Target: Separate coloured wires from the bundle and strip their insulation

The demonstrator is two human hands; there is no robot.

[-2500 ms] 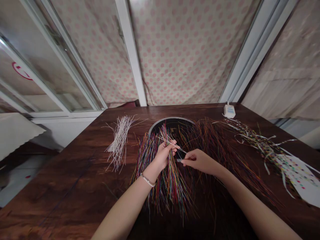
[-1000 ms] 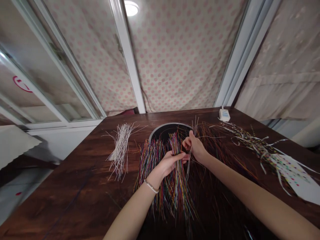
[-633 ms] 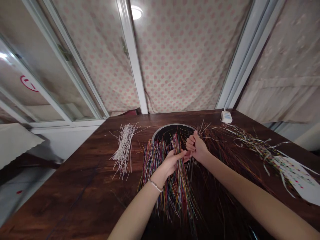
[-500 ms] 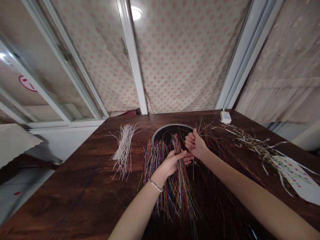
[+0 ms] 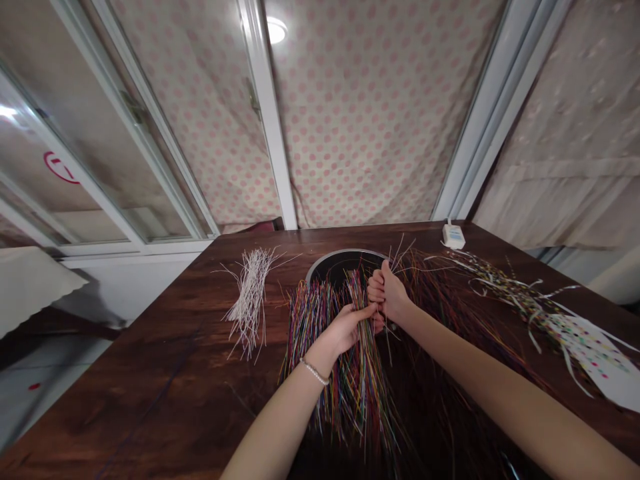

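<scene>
My right hand is closed in a fist around a few thin white strips that stick up and fan out above it. My left hand, with a beaded bracelet on the wrist, lies on a bunch of multicoloured strips, fingers pinching strands just below the right fist. The two hands touch over the near rim of a round black dish set in the dark wooden table.
A bundle of white strips lies on the table to the left. Dark reddish strips spread to the right, with dotted paper cuttings beyond them. A small white box sits at the far edge. Curtains and window frames rise behind.
My right hand moved from low beside the left hand up to the dish rim and closed into a fist on the white strips. My left hand stayed on the coloured bunch.
</scene>
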